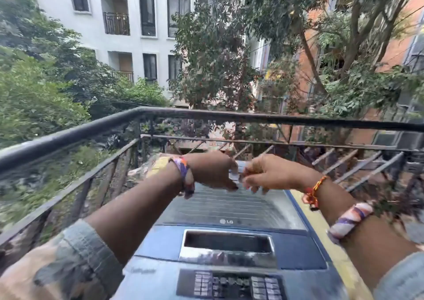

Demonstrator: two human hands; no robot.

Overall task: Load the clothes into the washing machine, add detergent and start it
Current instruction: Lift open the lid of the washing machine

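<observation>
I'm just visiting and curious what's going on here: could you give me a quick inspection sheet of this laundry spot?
Surface: washing machine top, lid closed.
Job's things: control panel nearest the person; clothes and detergent not seen.
Clutter: nothing seen.
Hands: left hand and right hand meet above the lid's far end; too blurred to tell whether they hold anything.
Cables: nothing seen.
Surroundings: black balcony railing, trees, white apartment building.

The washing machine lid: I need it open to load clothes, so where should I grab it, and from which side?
Probably the lid lifts by the recessed handle at its near edge, just behind the control panel. Come from the panel side, fingers hooked in the recess. Both hands, left hand and right hand, hover over the far end.
</observation>
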